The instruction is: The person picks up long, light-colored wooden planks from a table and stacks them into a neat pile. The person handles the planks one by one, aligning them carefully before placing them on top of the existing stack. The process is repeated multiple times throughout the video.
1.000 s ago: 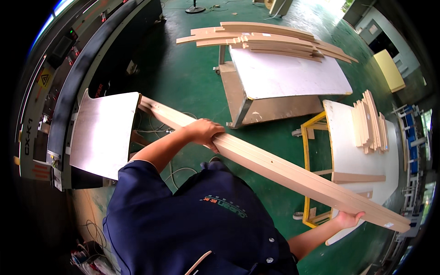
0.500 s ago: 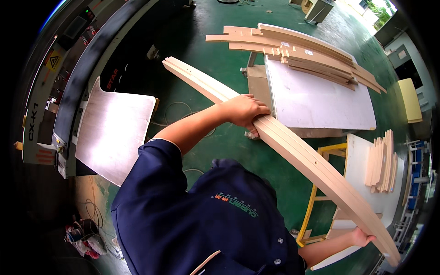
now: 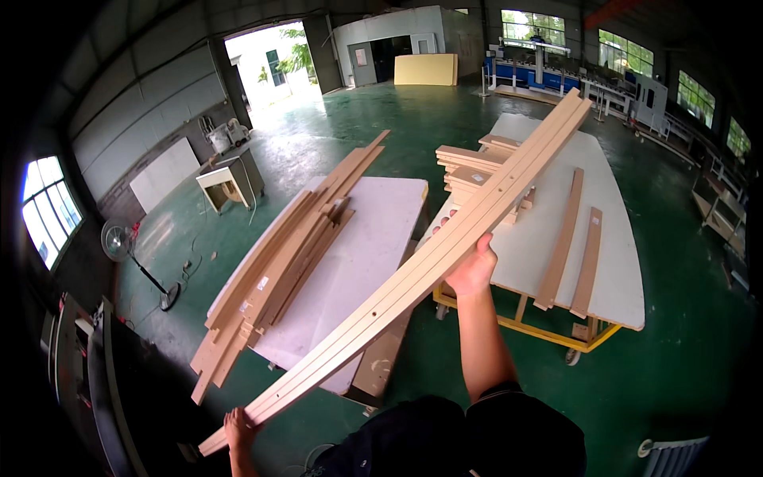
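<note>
A bundle of long pale wooden strips (image 3: 389, 304), dotted with small holes along its face, slants across my front from lower left to upper right. My left hand (image 3: 238, 428) is closed around its near end at the lower left. Further along, my right hand (image 3: 473, 269) grips the bundle, thumb on the near side and fingertips showing past the far edge. The bundle's far end hangs over a white-topped cart (image 3: 612, 262) with a yellow frame. On that cart are a stack of short wooden pieces (image 3: 469, 167), partly hidden by the bundle, and two separate curved strips (image 3: 563, 238).
A second white-topped table (image 3: 381, 215) on the left bears a pile of long wooden strips (image 3: 294, 254) overhanging its near end. A standing fan (image 3: 119, 240), a small cabinet (image 3: 230, 181) and a dark machine (image 3: 107, 389) are on the left. A yellow panel (image 3: 426, 70) stands far back.
My view has swung right, away from the machine with the metal plate and towards the yellow-framed cart. The wooden strips have turned along with me, still in both hands.
</note>
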A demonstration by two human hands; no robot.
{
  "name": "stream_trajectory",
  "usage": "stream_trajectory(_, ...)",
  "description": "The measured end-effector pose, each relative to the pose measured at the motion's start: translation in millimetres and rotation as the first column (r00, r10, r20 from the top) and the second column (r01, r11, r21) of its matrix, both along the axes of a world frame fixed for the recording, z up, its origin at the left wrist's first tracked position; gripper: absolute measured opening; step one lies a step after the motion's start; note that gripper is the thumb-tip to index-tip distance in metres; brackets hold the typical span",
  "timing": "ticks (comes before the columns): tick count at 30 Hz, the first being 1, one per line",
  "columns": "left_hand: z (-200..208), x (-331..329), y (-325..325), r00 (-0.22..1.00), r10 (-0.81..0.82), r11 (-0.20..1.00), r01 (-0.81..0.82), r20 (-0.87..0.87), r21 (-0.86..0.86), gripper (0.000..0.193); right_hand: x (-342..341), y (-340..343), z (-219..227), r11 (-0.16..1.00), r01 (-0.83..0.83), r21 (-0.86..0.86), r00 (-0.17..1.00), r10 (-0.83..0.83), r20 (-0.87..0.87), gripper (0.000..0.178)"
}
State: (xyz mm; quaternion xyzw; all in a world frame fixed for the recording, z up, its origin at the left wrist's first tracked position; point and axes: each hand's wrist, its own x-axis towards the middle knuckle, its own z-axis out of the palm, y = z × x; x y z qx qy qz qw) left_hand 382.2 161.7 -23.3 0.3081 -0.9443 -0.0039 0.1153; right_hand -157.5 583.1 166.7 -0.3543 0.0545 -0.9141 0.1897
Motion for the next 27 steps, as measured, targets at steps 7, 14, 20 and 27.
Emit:
stream_trajectory(7, -78, 35, -37, 0.989, 0.121, 0.983, -0.108, -0.082, 0.148, 0.069, -75, 60, 74, 0.881, 0.468, 0.063, 0.883, -0.465, -0.056, 0.068)
stream_trajectory(14, -79, 52, 25, 0.993, 0.115, 0.949, -0.114, 0.014, 0.295, 0.066, -114, 130, 141, 0.716, 0.679, 0.161, 0.725, -0.689, 0.006, 0.050)
stream_trajectory(20, -73, 72, 46, 0.998, 0.061, 0.983, -0.057, -0.020, 0.172, 0.069, -131, 181, 186, 0.455, 0.848, 0.274, 0.470, -0.883, 0.010, 0.053)
stream_trajectory(27, -75, 81, 51, 0.999, 0.044, 0.980, -0.049, 0.029, 0.193, 0.073, -190, 235, 183, 0.508, 0.766, 0.394, 0.546, -0.837, 0.016, 0.044)
